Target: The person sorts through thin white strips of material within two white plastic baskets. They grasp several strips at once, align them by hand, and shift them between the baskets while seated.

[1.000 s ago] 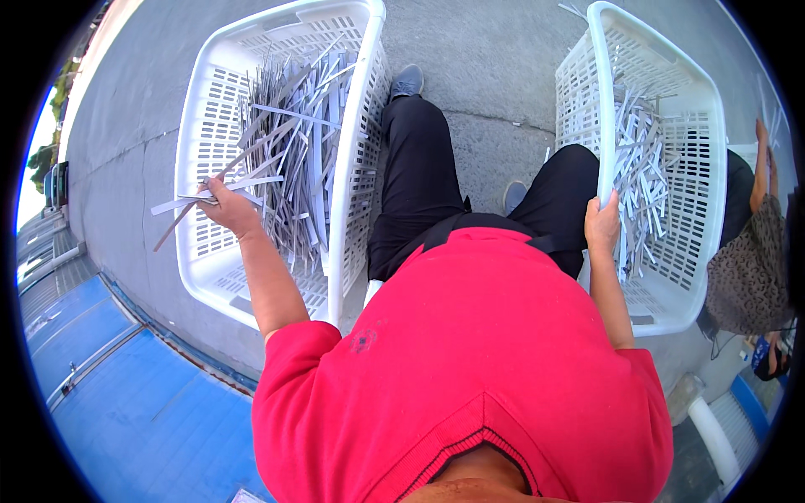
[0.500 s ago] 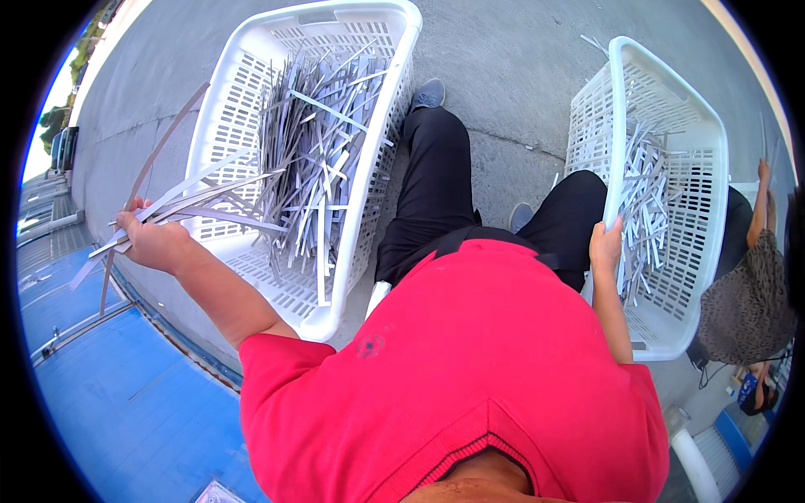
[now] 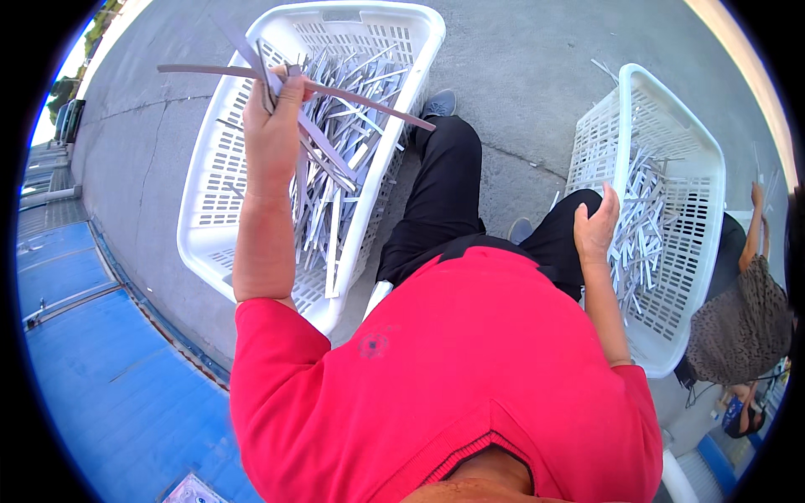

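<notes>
My left hand point(image 3: 272, 126) is raised over the left white plastic basket point(image 3: 210, 180), its fingers closed round a small bunch of thin flat strips point(image 3: 369, 105). One long brownish strip sticks out to both sides of the fist, and paler strips hang down and point up from it. Below, a heap of grey and white strips point(image 3: 356, 159) fills much of that basket. My right hand point(image 3: 597, 226) is open, fingers apart and holding nothing, close beside the near wall of the right white basket point(image 3: 622, 151). Short pale strips point(image 3: 641, 226) lie piled in there.
Both baskets stand on a grey concrete floor point(image 3: 524, 92), one on each side of my knees. Blue panels point(image 3: 109, 360) run along the lower left. Beyond the right basket sits another person in a dark patterned top point(image 3: 742, 323), one arm raised. A few loose strips point(image 3: 604, 69) lie behind that basket.
My left hand has swung from outside the left basket up and right, over it, still gripping strips. The right hand has let go of the right basket's rim and lifted slightly.
</notes>
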Tool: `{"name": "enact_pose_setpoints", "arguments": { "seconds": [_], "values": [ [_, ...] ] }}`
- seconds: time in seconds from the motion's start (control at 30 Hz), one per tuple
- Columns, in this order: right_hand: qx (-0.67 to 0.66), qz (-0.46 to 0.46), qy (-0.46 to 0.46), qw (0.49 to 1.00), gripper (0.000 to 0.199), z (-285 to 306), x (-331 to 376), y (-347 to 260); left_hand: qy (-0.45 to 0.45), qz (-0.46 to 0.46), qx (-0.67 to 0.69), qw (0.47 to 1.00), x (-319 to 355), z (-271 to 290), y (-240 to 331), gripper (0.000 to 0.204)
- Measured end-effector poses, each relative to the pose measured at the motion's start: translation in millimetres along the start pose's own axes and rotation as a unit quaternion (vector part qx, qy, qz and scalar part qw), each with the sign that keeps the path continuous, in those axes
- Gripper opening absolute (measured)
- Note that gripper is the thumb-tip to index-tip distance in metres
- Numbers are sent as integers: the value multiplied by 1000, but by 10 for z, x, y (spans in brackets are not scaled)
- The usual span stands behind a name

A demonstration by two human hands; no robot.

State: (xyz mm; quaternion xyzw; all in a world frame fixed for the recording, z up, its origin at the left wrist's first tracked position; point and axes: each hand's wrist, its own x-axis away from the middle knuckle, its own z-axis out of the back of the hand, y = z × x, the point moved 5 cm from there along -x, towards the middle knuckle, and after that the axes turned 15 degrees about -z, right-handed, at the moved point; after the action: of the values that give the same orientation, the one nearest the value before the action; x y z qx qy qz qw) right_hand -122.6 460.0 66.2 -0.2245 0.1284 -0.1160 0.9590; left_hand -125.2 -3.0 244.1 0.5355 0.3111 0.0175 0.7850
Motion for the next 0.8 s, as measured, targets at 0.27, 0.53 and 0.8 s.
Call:
{"name": "enact_pose_setpoints", "arguments": {
  "seconds": [0.27,0.53,0.8],
  "values": [
    [-263,209,-306,891,82,-159,162,-2267,-80,-3,-46,996,714,-878,-183,19],
    [-591,-27,-681,433,36,-951,905,-2969,-51,-44,-34,997,901,-794,-27,16],
    [-699,-25,-653,290,30,-1176,957,-3081,-71,-80,-118,987,842,-852,93,36]
  ]
}}
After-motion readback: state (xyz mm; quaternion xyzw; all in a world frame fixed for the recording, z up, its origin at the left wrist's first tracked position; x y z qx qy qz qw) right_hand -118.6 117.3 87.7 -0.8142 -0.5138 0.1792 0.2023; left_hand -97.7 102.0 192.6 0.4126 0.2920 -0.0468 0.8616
